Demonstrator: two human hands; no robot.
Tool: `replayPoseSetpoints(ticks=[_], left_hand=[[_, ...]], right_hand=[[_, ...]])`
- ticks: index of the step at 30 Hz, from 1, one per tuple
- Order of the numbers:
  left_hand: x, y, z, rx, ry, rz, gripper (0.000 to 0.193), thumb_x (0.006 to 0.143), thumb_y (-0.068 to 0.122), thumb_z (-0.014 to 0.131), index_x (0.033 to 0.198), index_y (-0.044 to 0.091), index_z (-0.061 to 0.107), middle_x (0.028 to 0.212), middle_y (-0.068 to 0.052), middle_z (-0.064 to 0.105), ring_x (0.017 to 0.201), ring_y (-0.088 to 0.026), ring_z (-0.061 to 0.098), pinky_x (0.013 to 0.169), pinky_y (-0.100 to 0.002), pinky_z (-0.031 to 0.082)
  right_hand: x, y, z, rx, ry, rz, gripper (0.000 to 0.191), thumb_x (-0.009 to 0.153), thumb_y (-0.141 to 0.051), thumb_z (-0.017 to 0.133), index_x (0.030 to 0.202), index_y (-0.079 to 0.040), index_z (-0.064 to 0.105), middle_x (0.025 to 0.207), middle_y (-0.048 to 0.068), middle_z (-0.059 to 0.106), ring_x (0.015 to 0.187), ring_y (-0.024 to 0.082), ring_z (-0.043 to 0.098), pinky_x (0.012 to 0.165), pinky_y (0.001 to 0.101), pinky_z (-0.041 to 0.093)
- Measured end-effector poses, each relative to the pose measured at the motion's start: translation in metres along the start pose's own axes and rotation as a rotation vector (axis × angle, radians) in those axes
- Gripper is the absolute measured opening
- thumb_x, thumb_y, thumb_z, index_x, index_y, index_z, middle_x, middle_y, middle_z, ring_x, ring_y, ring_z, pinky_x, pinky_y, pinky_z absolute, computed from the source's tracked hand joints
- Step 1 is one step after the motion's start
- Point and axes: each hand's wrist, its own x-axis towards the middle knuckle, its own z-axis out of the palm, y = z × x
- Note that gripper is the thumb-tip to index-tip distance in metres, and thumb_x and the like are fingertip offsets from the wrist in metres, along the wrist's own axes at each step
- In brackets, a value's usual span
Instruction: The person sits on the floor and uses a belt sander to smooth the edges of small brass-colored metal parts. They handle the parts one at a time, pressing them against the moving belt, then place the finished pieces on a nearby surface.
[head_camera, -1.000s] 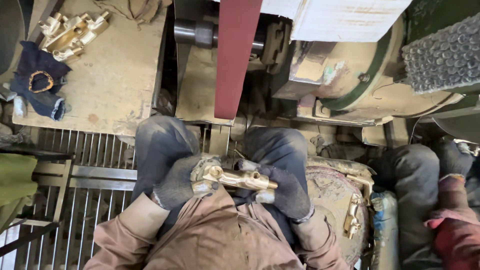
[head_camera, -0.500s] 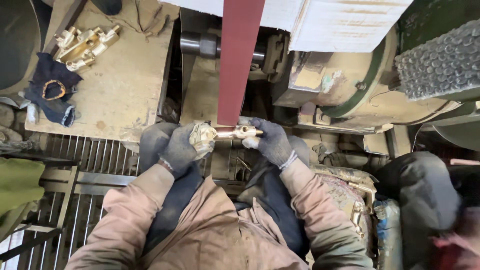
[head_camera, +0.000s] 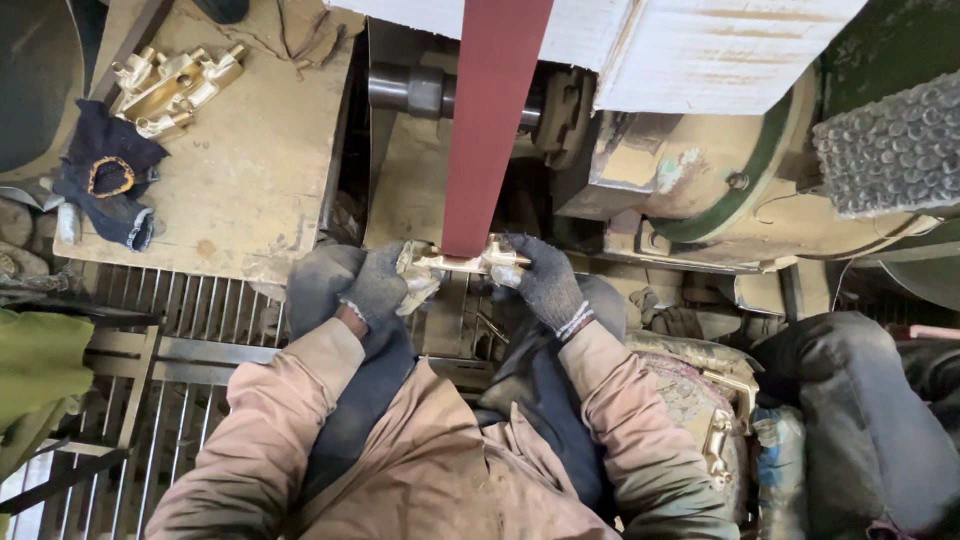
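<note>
Both hands wear dark knitted gloves, dusty and rough, and both are closed around a brass fitting, a pale gold casting with a long straight body and a lumpy, flared end. The left hand wraps that bulky end, fingers curled tight; the right hand grips the narrower end, its glove cuff showing a light striped edge. The fitting lies crosswise between the hands, its middle pressed up against the lower end of a dark red sanding belt, a flat matte strip that runs straight away from the hands and passes in front of a dark steel roller. Beyond the right hand sits the machine housing, rounded, cream and green, chipped and grimy, with a white board above it. Out past the left hand a worn, dust-coated wooden desk carries a heap of more brass castings, shiny and knobbly, and a crumpled dark cloth with an orange ring on it. Below the desk, near the left sleeve, runs a metal grating of thin parallel bars. Another person's dark trouser leg lies well to the right.
</note>
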Motion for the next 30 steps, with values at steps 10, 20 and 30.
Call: replayPoseSetpoints(ticks=[10, 20, 30], left_hand=[[0.004, 0.011, 0.008, -0.235, -0.061, -0.125, 0.018, 0.091, 0.0, 0.064, 0.108, -0.003, 0.065, 0.086, -0.016, 0.072, 0.064, -0.022, 0.068, 0.049, -0.034, 0.053], [0.015, 0.012, 0.008, -0.307, 0.039, -0.314, 0.021, 0.088, 0.002, 0.066, 0.108, 0.001, 0.067, 0.088, -0.013, 0.073, 0.068, -0.022, 0.072, 0.052, -0.035, 0.057], [0.006, -0.004, 0.003, -0.257, -0.033, -0.134, 0.019, 0.089, 0.003, 0.072, 0.107, -0.004, 0.07, 0.089, -0.012, 0.073, 0.072, -0.021, 0.072, 0.056, -0.03, 0.056]], right_hand=[[0.002, -0.007, 0.01, 0.109, 0.06, 0.157, 0.031, 0.098, -0.011, 0.065, 0.122, 0.007, 0.062, 0.077, 0.012, 0.071, 0.058, 0.017, 0.068, 0.051, 0.0282, 0.055], [0.019, -0.022, 0.021, 0.085, 0.195, 0.392, 0.03, 0.096, -0.022, 0.064, 0.095, 0.008, 0.065, 0.061, 0.016, 0.065, 0.04, 0.024, 0.057, 0.039, 0.0335, 0.043], [-0.01, -0.01, 0.016, 0.136, 0.078, -0.012, 0.036, 0.097, -0.013, 0.063, 0.129, 0.005, 0.06, 0.093, 0.008, 0.072, 0.073, 0.014, 0.069, 0.063, 0.0269, 0.058]])
